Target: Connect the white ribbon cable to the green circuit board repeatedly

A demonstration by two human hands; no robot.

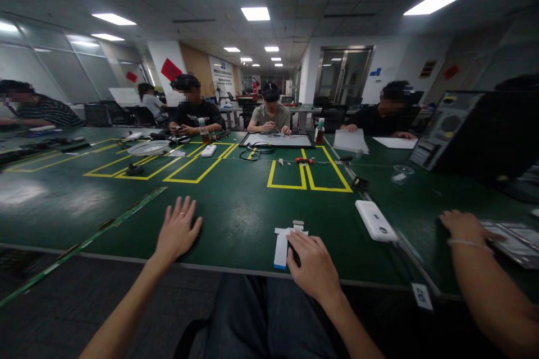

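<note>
My left hand lies palm down on the green table, its fingers spread and holding nothing. To its left is a long, thin green circuit board strip, which runs slantwise past the table's front edge. My right hand rests near the front edge, fingers lightly bent over a white flat ribbon cable with a blue end. Its fingertips cover part of the cable's upper side. A small grey-white connector piece lies just beyond them. The dark patch under the right hand cannot be made out clearly.
A white power bank lies to the right, with another person's forearm beyond it. Yellow tape marks boxes on the table; a red-handled tool lies there. Several people sit opposite. A computer case stands at right.
</note>
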